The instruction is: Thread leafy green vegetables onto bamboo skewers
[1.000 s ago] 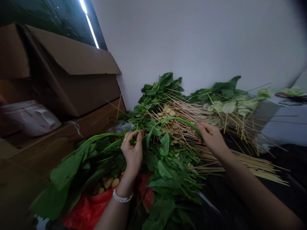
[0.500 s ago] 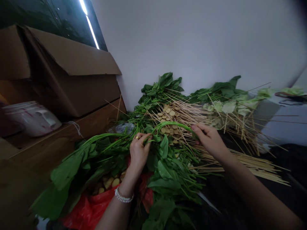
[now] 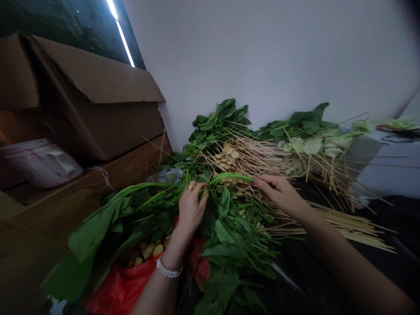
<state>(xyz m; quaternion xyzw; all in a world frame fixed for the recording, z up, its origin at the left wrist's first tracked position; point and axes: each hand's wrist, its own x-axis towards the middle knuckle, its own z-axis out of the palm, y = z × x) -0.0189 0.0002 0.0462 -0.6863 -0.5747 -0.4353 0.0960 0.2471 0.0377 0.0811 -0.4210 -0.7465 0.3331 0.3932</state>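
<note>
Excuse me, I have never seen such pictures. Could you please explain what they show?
There is no machine here, only a person's left hand and right hand. The camera is worn on the head, looking forward and down. The right fingers hold one end of a green stalk; it arches toward the left hand, whose fingers seem to pinch it too. Around them lie leafy greens, pale round slices beside thin sticks, and a red bag. A cardboard box stands on the picture's left.

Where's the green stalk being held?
In the head view, the green stalk arches just right of centre, between the left hand and right hand.
</note>
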